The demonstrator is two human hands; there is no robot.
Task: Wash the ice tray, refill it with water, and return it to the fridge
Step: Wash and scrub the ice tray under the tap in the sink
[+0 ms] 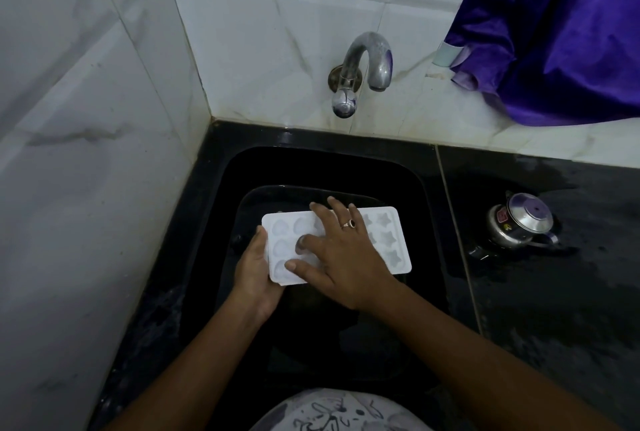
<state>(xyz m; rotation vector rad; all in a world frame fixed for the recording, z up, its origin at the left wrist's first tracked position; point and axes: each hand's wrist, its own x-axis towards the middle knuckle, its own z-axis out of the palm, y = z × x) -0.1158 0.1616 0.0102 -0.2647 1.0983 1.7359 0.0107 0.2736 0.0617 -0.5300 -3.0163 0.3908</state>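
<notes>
Thumb of left grip (254,269) lay on short end of ice tray (388,240), fingers tucked beneath, clamping it. Right grip (341,254) was spread flat across moulds, fingertips pressing, pinching nothing. Tray was held under right grip, over sink (398,167). Tap (367,63) beyond grips showed no stream. Kettle (523,226) stood on desk (554,309), well right of right grip. Tray judged light, thin, bendy, slippery wet: best taken by both short rims.

Right hand (343,257) covers middle cavities of ice tray (388,240). Left hand (254,268) fingers hidden under its left end. Purple cloth (554,32), up-right of ice tray, cut by frame edges.
</notes>
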